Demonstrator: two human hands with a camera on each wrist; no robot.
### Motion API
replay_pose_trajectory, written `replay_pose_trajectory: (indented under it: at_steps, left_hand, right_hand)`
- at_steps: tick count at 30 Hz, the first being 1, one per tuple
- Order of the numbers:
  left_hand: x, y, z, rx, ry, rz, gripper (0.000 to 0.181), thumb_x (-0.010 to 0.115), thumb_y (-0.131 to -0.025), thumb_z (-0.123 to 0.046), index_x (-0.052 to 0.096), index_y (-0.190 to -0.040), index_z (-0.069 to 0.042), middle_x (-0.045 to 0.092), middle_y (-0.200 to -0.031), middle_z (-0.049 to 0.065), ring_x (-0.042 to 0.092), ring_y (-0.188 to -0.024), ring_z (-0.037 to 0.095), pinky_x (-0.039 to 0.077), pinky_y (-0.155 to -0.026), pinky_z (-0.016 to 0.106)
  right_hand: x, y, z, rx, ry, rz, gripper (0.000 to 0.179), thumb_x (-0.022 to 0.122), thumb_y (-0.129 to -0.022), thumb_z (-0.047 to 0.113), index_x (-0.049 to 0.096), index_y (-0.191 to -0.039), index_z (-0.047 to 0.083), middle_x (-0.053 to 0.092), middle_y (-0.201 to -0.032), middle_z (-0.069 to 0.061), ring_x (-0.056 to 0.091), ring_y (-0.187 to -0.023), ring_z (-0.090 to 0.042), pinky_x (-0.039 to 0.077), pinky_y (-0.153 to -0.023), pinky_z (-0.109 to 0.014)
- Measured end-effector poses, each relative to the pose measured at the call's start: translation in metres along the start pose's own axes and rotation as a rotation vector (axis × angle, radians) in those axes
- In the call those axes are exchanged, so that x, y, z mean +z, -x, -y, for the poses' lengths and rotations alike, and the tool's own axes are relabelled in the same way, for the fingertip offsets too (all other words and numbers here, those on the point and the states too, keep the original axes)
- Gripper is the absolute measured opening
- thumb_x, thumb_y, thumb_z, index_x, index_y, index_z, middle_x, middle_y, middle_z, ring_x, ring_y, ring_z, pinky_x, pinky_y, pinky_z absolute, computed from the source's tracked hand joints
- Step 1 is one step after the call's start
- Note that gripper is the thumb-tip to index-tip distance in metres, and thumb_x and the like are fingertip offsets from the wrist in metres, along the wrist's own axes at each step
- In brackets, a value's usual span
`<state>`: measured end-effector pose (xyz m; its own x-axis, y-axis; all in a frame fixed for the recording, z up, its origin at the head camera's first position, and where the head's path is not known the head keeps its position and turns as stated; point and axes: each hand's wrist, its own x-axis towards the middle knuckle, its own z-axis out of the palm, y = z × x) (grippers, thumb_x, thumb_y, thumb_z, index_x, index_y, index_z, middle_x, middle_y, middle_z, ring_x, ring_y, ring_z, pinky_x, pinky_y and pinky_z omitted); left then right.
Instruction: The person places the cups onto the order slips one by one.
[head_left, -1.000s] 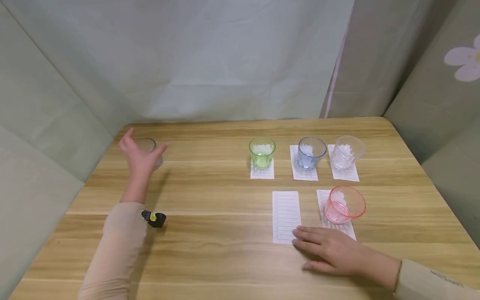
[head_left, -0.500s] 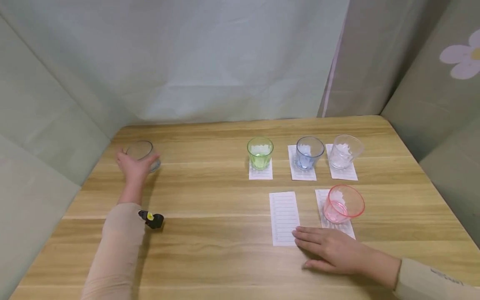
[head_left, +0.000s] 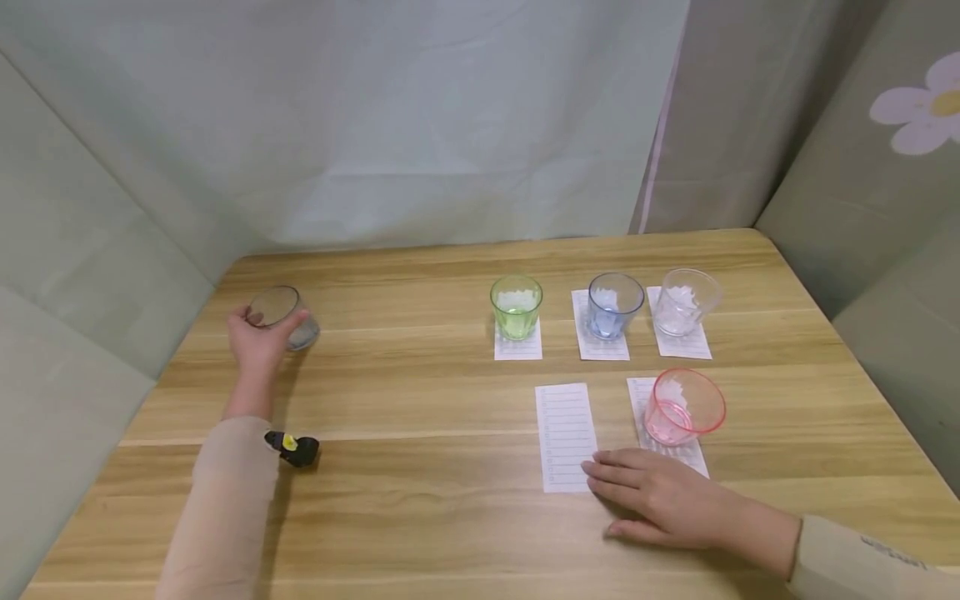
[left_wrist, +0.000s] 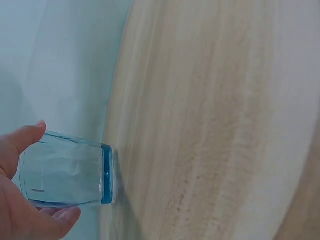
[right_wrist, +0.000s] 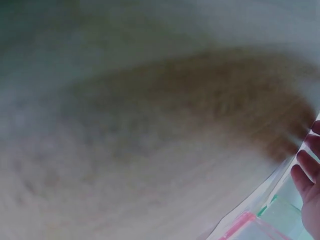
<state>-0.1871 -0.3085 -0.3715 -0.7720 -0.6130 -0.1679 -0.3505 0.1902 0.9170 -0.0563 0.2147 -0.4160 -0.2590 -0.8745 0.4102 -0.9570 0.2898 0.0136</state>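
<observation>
At the far left of the table, my left hand (head_left: 257, 343) grips a clear glass tumbler (head_left: 302, 333) around its sides. In the left wrist view, the thumb and fingers of the left hand (left_wrist: 25, 187) lie on opposite sides of the glass (left_wrist: 67, 172); whether its base touches the wood cannot be told. My right hand (head_left: 667, 497) rests palm down with straight fingers, its fingertips at the right edge of a lined paper slip (head_left: 566, 437). Just beyond that hand, a pink-rimmed glass (head_left: 682, 408) stands on another slip. The right wrist view is mostly blurred.
In the back row, a green glass (head_left: 516, 308), a blue glass (head_left: 615, 307) and a clear glass (head_left: 686, 304) stand upright, each on a lined slip. Fabric curtains (head_left: 450, 125) enclose the back and sides of the wooden table (head_left: 405, 500).
My left hand has come down onto the clear tumbler and closed around it. The right hand has stayed by the paper slip. The head view has shifted slightly.
</observation>
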Motion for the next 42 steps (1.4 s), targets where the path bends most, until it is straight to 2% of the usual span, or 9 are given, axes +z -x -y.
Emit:
replay_pose_trajectory:
  at_steps: [6,10,17,21,24,29,33,42]
  left_hand:
    - [0.0,0.011,-0.005,0.026,-0.023,-0.004,0.094,0.076,-0.078,-0.035,0.018,-0.148,-0.014,0.031,-0.149,0.007,0.037,-0.124,0.015,0.036,-0.103,0.027]
    - [0.001,0.023,-0.013,0.067,-0.011,0.052,0.093,0.075,-0.08,-0.032,0.016,-0.149,-0.013,0.033,-0.146,0.006,0.036,-0.128,0.018,0.037,-0.103,0.027]
    - [0.013,0.051,-0.034,0.19,-0.044,0.131,0.089,0.074,-0.082,-0.03,0.018,-0.148,-0.009,0.035,-0.145,0.01,0.037,-0.126,0.02,0.037,-0.104,0.03]
    - [0.02,0.071,-0.045,0.243,-0.048,0.191,0.088,0.074,-0.082,-0.027,0.019,-0.147,-0.009,0.037,-0.146,0.011,0.038,-0.129,0.021,0.037,-0.106,0.032]
    - [0.026,0.086,-0.053,0.273,-0.04,0.25,0.086,0.074,-0.082,-0.025,0.02,-0.146,-0.006,0.038,-0.144,0.012,0.04,-0.129,0.023,0.037,-0.106,0.034]
    - [0.036,0.109,-0.063,0.295,-0.013,0.363,0.085,0.074,-0.082,-0.019,0.021,-0.146,-0.003,0.038,-0.144,0.014,0.04,-0.13,0.025,0.036,-0.107,0.036]
    - [0.044,0.125,-0.07,0.325,-0.008,0.425,0.083,0.075,-0.081,-0.013,0.023,-0.146,-0.002,0.041,-0.143,0.015,0.041,-0.13,0.026,0.036,-0.107,0.037]
    - [0.065,0.157,-0.076,0.478,-0.082,0.545,0.079,0.079,-0.076,-0.009,0.033,-0.14,0.0,0.049,-0.138,0.016,0.046,-0.128,0.027,0.038,-0.106,0.045]
  right_hand:
    - [0.002,0.0,0.002,-0.003,0.009,-0.008,0.049,0.054,-0.093,0.047,0.067,-0.116,0.006,0.066,-0.121,-0.006,0.061,-0.111,-0.022,0.035,-0.101,-0.029]
    - [0.0,0.001,0.002,0.008,-0.001,0.001,0.049,0.055,-0.093,0.047,0.066,-0.117,0.006,0.065,-0.122,-0.007,0.061,-0.111,-0.022,0.034,-0.103,-0.027]
    - [-0.002,0.001,0.001,0.014,-0.02,0.011,0.049,0.055,-0.093,0.045,0.066,-0.118,0.004,0.065,-0.123,-0.008,0.061,-0.112,-0.023,0.035,-0.103,-0.027]
    - [-0.001,0.001,0.001,0.008,-0.017,0.006,0.05,0.052,-0.095,0.046,0.066,-0.117,0.004,0.064,-0.123,-0.009,0.061,-0.113,-0.023,0.023,-0.114,-0.022]
    - [-0.001,0.001,0.001,0.006,-0.021,0.011,0.051,0.051,-0.096,0.046,0.065,-0.117,0.002,0.064,-0.123,-0.011,0.06,-0.113,-0.024,0.015,-0.117,-0.021]
    - [0.0,0.002,0.0,0.005,-0.018,0.021,0.051,0.05,-0.096,0.046,0.064,-0.118,0.001,0.064,-0.123,-0.012,0.06,-0.113,-0.025,0.013,-0.118,-0.022]
    - [0.001,0.003,-0.001,-0.007,-0.013,0.022,0.052,0.05,-0.096,0.046,0.063,-0.119,0.001,0.064,-0.123,-0.013,0.06,-0.113,-0.027,0.011,-0.118,-0.024]
    - [0.0,0.003,0.0,-0.002,-0.02,0.031,0.052,0.048,-0.097,0.045,0.063,-0.119,0.0,0.063,-0.123,-0.014,0.061,-0.112,-0.028,0.01,-0.118,-0.023]
